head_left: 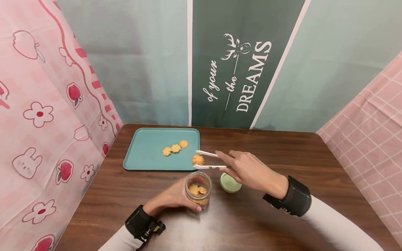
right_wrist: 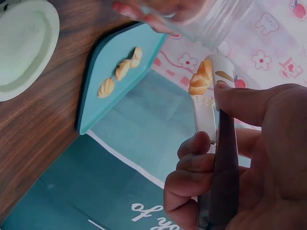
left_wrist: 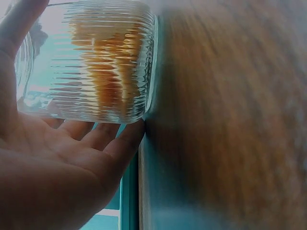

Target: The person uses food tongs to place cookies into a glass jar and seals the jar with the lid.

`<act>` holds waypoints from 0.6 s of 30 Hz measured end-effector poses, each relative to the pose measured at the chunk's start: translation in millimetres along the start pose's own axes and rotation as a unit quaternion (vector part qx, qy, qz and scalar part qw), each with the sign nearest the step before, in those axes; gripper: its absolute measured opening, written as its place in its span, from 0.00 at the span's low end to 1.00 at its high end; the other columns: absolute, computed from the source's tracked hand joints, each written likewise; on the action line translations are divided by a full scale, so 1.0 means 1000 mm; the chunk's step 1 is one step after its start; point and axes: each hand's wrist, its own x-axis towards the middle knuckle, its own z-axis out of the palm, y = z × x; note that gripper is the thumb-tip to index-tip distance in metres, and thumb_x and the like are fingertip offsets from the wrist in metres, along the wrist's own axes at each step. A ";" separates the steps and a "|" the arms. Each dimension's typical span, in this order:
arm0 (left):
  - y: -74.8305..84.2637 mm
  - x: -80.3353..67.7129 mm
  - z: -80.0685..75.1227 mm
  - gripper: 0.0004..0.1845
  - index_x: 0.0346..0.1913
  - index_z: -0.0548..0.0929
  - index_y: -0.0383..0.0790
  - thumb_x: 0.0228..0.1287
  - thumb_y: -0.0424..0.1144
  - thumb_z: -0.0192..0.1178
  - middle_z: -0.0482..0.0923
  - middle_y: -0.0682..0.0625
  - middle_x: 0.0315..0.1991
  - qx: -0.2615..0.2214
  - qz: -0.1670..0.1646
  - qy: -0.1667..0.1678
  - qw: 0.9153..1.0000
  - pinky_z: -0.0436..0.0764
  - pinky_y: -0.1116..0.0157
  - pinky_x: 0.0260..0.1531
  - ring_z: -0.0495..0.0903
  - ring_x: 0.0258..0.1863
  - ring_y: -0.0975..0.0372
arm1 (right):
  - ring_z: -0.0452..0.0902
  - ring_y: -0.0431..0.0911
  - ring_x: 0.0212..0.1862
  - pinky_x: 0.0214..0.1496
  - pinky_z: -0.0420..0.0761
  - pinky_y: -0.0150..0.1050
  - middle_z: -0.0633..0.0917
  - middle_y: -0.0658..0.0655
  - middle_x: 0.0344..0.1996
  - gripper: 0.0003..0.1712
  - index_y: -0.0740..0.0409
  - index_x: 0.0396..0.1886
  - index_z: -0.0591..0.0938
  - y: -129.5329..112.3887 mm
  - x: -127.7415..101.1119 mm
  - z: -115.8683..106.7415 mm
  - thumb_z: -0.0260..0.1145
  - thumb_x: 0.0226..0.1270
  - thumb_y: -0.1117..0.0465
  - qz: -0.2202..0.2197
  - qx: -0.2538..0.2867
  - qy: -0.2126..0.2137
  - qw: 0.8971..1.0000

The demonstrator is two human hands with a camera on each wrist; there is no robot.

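Observation:
A ribbed glass jar with several cookies inside stands on the table, and my left hand holds it round its side. Through the glass in the left wrist view, the cookies lie heaped at the base. My right hand grips a pair of tongs with white tips and dark handles. Between the tips is one swirled golden cookie, above the tray's near right corner and just beyond the jar's mouth. The right thumb presses along one arm of the tongs.
A teal tray lies at the back left, with three cookies in a row. Right of the jar, partly under my right hand, is a pale green round lid. Printed cloths hang behind and beside the wooden table.

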 end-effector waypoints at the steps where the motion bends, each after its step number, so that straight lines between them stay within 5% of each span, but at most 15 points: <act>1: 0.000 0.000 0.000 0.49 0.71 0.72 0.43 0.44 0.39 0.88 0.81 0.48 0.63 -0.001 0.001 -0.001 1.000 0.73 0.59 0.72 0.79 0.64 0.55 | 0.63 0.36 0.23 0.26 0.67 0.30 0.72 0.46 0.26 0.31 0.60 0.72 0.78 -0.001 -0.002 -0.001 0.71 0.76 0.53 -0.002 -0.001 0.001 1.000; 12: 0.003 -0.001 0.001 0.53 0.74 0.68 0.44 0.44 0.40 0.88 0.81 0.51 0.62 0.001 -0.043 0.006 0.999 0.76 0.61 0.68 0.81 0.61 0.60 | 0.61 0.35 0.23 0.27 0.70 0.29 0.71 0.44 0.27 0.32 0.58 0.72 0.79 -0.018 -0.018 -0.010 0.74 0.72 0.54 -0.020 0.005 0.006 1.000; 18: 0.002 -0.001 0.001 0.51 0.72 0.70 0.44 0.44 0.38 0.88 0.81 0.51 0.62 -0.006 -0.039 0.003 0.999 0.77 0.61 0.67 0.81 0.60 0.61 | 0.62 0.34 0.24 0.27 0.70 0.28 0.71 0.44 0.27 0.31 0.57 0.70 0.80 -0.023 -0.026 -0.009 0.75 0.71 0.54 -0.029 0.013 0.010 0.999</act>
